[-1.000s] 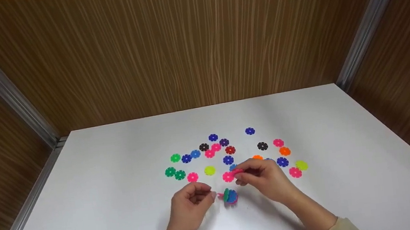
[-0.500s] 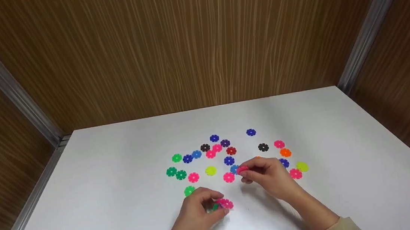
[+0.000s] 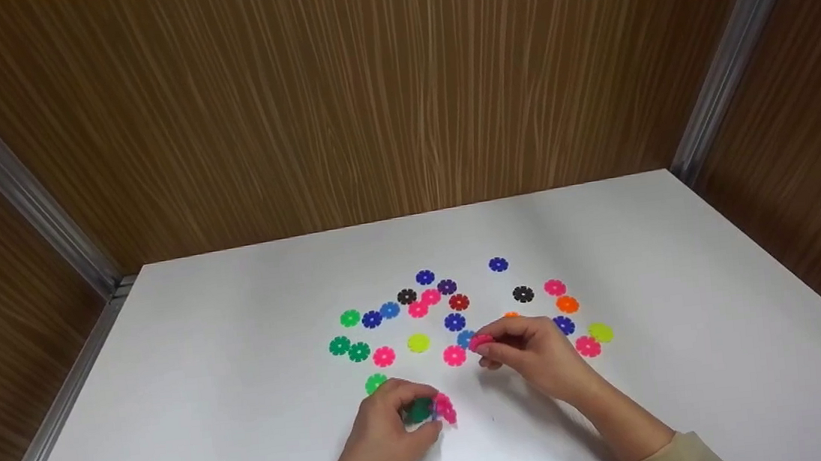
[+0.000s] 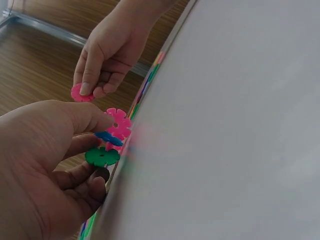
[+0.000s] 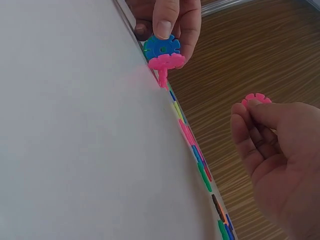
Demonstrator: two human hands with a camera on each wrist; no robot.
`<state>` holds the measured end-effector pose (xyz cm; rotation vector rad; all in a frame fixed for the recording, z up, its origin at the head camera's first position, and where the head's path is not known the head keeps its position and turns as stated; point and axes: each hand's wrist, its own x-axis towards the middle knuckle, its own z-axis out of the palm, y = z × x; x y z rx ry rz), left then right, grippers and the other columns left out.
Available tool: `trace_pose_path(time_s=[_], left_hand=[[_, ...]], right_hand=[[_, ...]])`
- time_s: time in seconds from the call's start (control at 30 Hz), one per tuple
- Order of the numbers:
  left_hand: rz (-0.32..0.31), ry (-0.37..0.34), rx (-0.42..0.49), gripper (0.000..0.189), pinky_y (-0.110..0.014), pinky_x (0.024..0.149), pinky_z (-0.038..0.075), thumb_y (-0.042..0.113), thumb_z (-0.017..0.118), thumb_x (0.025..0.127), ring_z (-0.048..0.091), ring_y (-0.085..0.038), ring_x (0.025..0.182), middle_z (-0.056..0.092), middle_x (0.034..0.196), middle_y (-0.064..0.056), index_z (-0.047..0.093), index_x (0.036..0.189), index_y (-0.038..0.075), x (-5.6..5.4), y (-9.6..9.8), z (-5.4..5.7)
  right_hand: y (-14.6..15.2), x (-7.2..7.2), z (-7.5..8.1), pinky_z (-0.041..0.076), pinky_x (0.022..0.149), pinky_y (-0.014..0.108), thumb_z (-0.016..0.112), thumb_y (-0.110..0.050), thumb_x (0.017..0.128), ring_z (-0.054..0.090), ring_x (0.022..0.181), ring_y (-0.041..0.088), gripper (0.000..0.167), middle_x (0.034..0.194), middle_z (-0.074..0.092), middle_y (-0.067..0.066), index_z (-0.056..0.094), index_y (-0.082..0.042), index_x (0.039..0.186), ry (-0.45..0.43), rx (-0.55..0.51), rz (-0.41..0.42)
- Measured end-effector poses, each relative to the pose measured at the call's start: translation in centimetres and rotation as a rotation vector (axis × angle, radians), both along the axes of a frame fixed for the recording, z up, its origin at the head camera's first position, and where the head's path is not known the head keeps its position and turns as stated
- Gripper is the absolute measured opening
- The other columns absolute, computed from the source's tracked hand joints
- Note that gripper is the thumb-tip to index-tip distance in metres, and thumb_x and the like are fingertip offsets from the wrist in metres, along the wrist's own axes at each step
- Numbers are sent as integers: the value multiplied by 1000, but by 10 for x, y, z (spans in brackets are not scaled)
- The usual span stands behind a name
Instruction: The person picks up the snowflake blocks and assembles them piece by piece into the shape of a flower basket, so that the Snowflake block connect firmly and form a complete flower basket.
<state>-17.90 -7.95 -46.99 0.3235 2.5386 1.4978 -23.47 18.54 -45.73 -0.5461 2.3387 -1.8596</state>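
Nearest you, your left hand (image 3: 389,436) pinches a joined disc cluster (image 4: 118,122) over the table (image 3: 240,337), its blue disc (image 5: 162,46) broadside only in the right wrist view, its long axis sideways with the pink end (image 3: 445,409) pointing right, while farther your right hand (image 3: 543,357) pinches one pink disc (image 3: 481,342), loose discs (image 3: 418,343) scattered beyond.

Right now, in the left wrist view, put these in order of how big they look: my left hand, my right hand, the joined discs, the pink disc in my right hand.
Largest to smallest:
1. Left hand, probably helped by nearness
2. Right hand
3. Joined discs, partly hidden
4. Pink disc, partly hidden
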Motion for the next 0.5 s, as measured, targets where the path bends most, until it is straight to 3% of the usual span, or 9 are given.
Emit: trace_pose_path(time_s=[0.17, 0.3, 0.5], left_hand=[[46, 9, 21, 26, -34, 94, 57, 13, 79, 91, 60, -17, 105, 68, 114, 10, 78, 113, 28, -2, -1, 1], [72, 41, 104, 27, -28, 87, 57, 10, 74, 93, 62, -17, 108, 69, 116, 11, 78, 111, 30, -3, -1, 5], [84, 111, 213, 22, -27, 91, 59, 9, 74, 98, 64, -18, 115, 69, 117, 7, 79, 110, 27, -1, 1, 8]], right_hand=[[-2, 1, 0, 63, 85, 31, 75, -7, 99, 76, 91, 27, 21, 108, 75, 19, 76, 3, 117, -7, 13, 32], [-5, 4, 0, 63, 84, 31, 74, -5, 100, 77, 91, 28, 16, 107, 75, 22, 79, -1, 114, -2, 32, 111], [-13, 9, 1, 64, 83, 33, 73, -9, 101, 78, 92, 30, 15, 106, 77, 21, 82, -11, 112, -41, 43, 216]])
